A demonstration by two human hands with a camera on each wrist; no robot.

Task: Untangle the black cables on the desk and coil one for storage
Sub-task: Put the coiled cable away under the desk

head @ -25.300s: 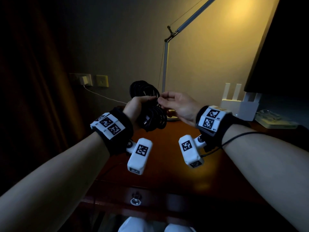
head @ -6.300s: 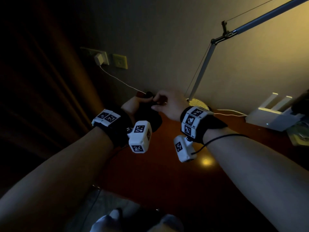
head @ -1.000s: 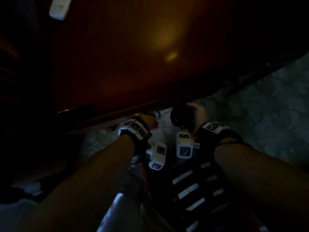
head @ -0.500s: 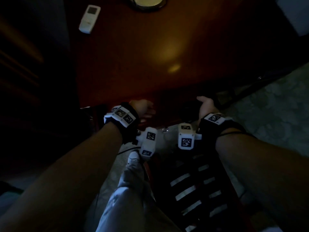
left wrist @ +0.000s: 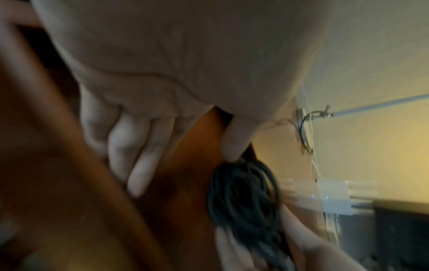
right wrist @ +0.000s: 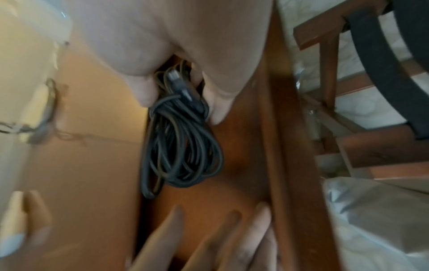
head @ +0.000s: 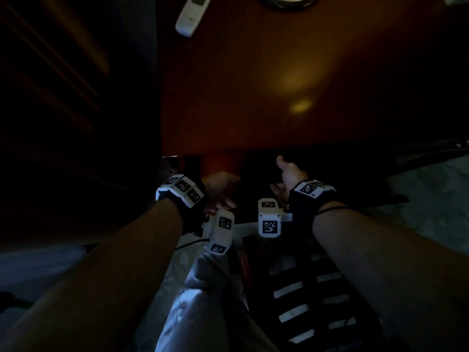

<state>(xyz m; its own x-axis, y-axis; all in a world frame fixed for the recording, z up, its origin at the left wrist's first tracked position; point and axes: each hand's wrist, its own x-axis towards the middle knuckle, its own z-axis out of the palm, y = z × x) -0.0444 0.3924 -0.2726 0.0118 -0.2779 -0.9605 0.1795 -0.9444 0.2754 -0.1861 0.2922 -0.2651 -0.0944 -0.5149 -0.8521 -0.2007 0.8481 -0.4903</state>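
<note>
The coiled black cable (right wrist: 181, 146) hangs from my right hand (right wrist: 181, 102), pinched between thumb and fingers, with a plug at the top of the bundle. It hangs inside the open wooden drawer (right wrist: 232, 183) under the desk (head: 279, 85). The left wrist view shows the same coil (left wrist: 243, 198) beside my left thumb. My left hand (left wrist: 144, 146) is open, fingers straight, holding nothing, just left of the coil. In the head view both hands, the left hand (head: 220, 189) and the right hand (head: 286, 174), sit at the desk's front edge; the coil is lost in shadow there.
A white remote (head: 193, 13) and a round lamp base (head: 289, 1) lie on the far part of the desk. A wooden chair (right wrist: 383, 55) stands to the right. My knee in light trousers (head: 203, 301) and a dark striped item (head: 317, 301) are below the hands.
The drawer, closed a second ago with my left hand at its knob, now stands open. My right hand has carried the coil forward into it. My left hand has let go.
</note>
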